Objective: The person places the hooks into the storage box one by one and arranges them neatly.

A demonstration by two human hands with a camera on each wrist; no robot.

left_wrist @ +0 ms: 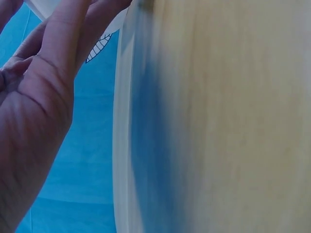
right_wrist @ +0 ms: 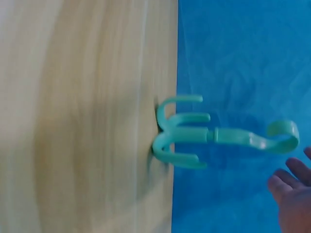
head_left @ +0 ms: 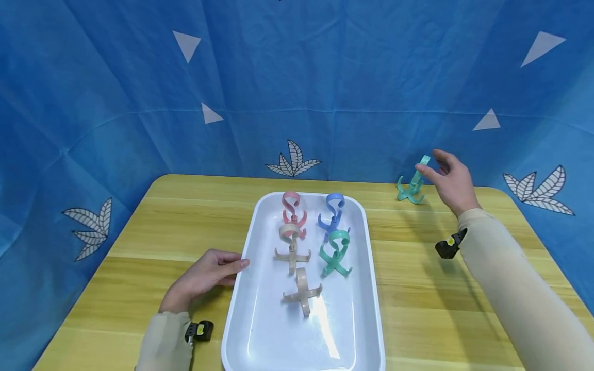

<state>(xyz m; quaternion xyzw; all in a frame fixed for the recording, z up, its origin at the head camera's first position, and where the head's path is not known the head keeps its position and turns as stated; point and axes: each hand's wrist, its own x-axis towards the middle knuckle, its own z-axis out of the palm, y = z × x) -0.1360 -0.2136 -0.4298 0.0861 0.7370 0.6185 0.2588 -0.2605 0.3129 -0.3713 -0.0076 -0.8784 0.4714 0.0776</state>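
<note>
My left hand [head_left: 206, 275] grips the left rim of a white tray [head_left: 371, 288], thumb on top and fingers on the outer side. Inside the tray stand several pronged hanger hooks: a pink hook [head_left: 292, 203], a blue hook [head_left: 334, 219], a green hook [head_left: 335, 255], a beige hook [head_left: 292, 252] and another beige hook [head_left: 302, 293] nearer the front. At the back right, a mint-green hook [right_wrist: 189, 135] stands upright on its prongs on the table. My right hand [head_left: 450, 180] is beside its curled top, fingers spread apart; the right wrist view shows a gap between them.
The wooden table [head_left: 185, 216] has rounded back corners. Blue cloth [head_left: 297, 77] with white leaf and triangle prints hangs behind it and at both sides. A small black wrist camera [head_left: 451, 245] sits below my right wrist, another camera [head_left: 200, 331] at my left.
</note>
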